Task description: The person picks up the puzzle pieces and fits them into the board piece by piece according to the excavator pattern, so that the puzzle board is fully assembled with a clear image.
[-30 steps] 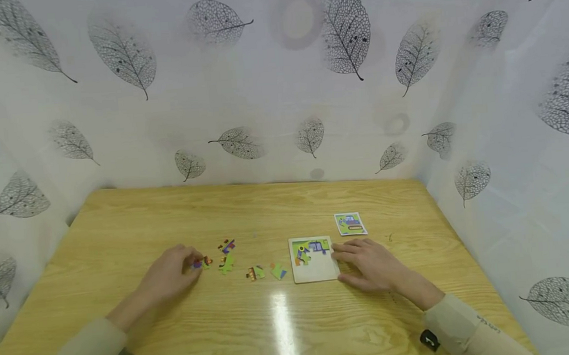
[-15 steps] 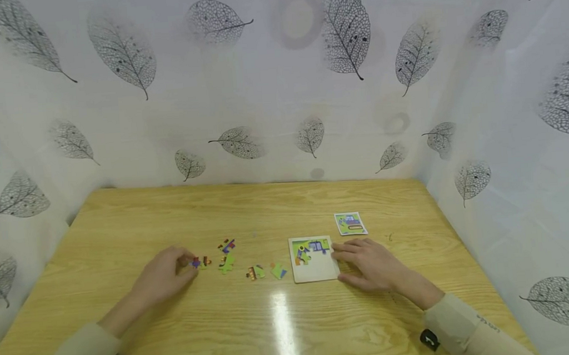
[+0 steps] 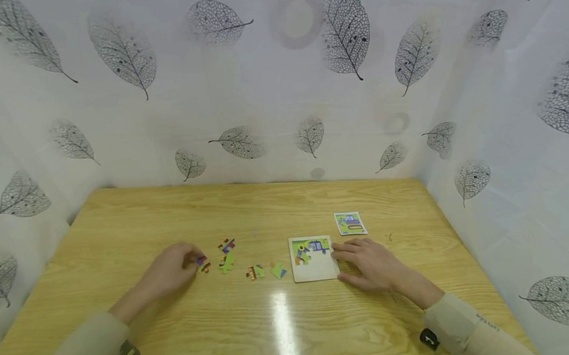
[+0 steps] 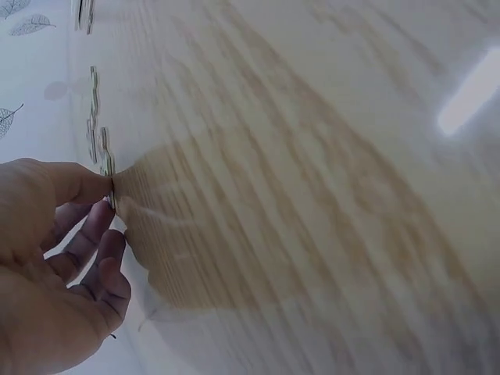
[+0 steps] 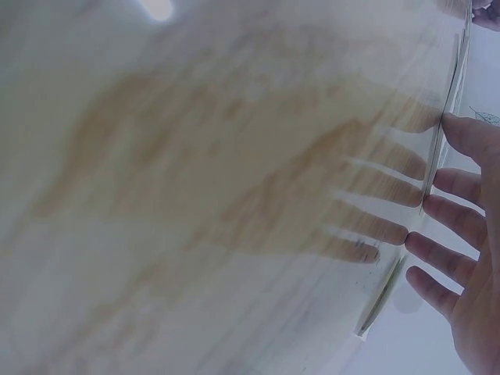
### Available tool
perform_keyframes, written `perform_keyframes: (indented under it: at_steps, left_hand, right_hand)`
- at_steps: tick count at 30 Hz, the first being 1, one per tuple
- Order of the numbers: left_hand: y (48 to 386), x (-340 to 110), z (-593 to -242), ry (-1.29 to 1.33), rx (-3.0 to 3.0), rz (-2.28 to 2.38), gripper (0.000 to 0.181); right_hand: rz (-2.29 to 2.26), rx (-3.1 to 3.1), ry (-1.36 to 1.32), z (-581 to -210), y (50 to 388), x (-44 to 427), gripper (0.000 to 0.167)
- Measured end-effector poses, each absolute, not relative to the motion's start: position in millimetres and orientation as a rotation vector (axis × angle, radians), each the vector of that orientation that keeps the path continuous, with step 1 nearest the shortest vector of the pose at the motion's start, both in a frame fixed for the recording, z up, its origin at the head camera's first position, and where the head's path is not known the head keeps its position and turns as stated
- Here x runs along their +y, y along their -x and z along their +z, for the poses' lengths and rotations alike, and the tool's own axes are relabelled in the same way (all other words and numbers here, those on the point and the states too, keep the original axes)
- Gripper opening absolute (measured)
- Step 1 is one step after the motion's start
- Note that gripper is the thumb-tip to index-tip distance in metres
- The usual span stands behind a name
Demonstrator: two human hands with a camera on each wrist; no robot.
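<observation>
My left hand pinches a purple, red and green jigsaw piece between thumb and index finger, low at the tabletop. The left wrist view shows that piece edge-on at the fingertips. Just right of it lie a purple and red piece and a green piece. My right hand rests its spread fingertips on the right edge of a square puzzle board. Fitted pieces fill the board's upper part; its lower part is bare white.
Between the hands lie a brown and green piece and a green and blue piece. A small picture card of a digger lies behind the board. The wooden table meets a leaf-patterned cloth at its back and sides.
My left hand drew slightly back to the left, then came right again, and the piece at its fingertips has turned. My right hand and the board have stayed in place.
</observation>
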State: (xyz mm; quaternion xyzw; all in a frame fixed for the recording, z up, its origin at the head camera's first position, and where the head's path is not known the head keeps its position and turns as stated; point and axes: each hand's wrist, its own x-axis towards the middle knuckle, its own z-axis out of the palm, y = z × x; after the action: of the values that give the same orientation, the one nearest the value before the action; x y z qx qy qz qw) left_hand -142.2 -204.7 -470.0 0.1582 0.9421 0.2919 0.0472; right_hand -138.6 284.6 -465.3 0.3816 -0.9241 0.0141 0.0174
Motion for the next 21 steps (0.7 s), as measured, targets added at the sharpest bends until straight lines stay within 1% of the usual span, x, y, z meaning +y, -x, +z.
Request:
perform_keyframes:
  at_steps: [4, 8, 12, 17, 21]
  left_hand:
    - [146.1, -202.9, -470.2, -0.481, 2.825, 0.942, 0.020]
    - [145.7, -203.6, -469.6, -0.475, 2.815, 0.981, 0.023]
    - [140.9, -205.6, -468.0, -0.437, 2.826, 0.986, 0.031]
    - [135.0, -206.0, -467.5, -0.430, 2.838, 0.967, 0.046]
    - [135.4, -203.6, -467.6, -0.445, 2.851, 0.959, 0.051]
  right_hand:
    - [0.048, -2.871, -1.187, -465.2, 138.4, 284.4, 0.050]
    - [0.048, -2.877, -1.187, -465.6, 138.4, 284.5, 0.050]
    - [0.047, -2.880, -1.188, -465.9, 138.6, 284.4, 0.050]
    - [0.046, -2.880, -1.186, -465.7, 138.7, 284.2, 0.050]
    - [0.036, -2.875, -1.187, -465.7, 138.5, 284.3, 0.050]
